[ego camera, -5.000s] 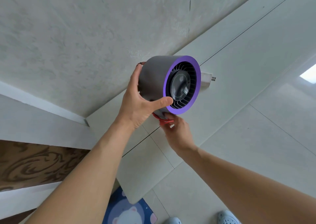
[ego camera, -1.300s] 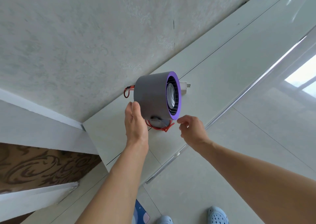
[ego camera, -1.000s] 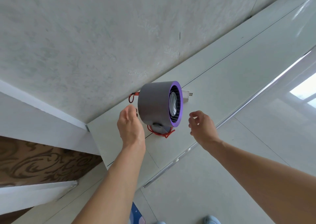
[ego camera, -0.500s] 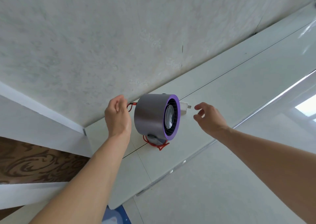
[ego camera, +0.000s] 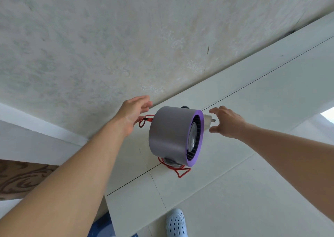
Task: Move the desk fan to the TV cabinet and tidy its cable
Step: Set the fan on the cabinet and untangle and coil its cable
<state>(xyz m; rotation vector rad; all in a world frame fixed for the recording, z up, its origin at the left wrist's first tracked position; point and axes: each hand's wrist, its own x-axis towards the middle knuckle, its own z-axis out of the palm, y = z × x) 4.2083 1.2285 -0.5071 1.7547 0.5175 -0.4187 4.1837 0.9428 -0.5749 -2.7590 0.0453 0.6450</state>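
Left hand (ego camera: 133, 113), fingers straight and relaxed, hangs just left of the desk fan (ego camera: 169, 135), over a loop of red cable (ego camera: 143, 122). Right hand (ego camera: 226, 122), fingers spread and holding nothing, sits at the white plug (ego camera: 207, 122) right of it. The fan stands mid-frame on the pale TV cabinet (ego camera: 253, 101), more cable under its base. Textured wall (ego camera: 108, 37) fills the upper frame; a perforated shoe (ego camera: 176, 222) shows at the bottom.
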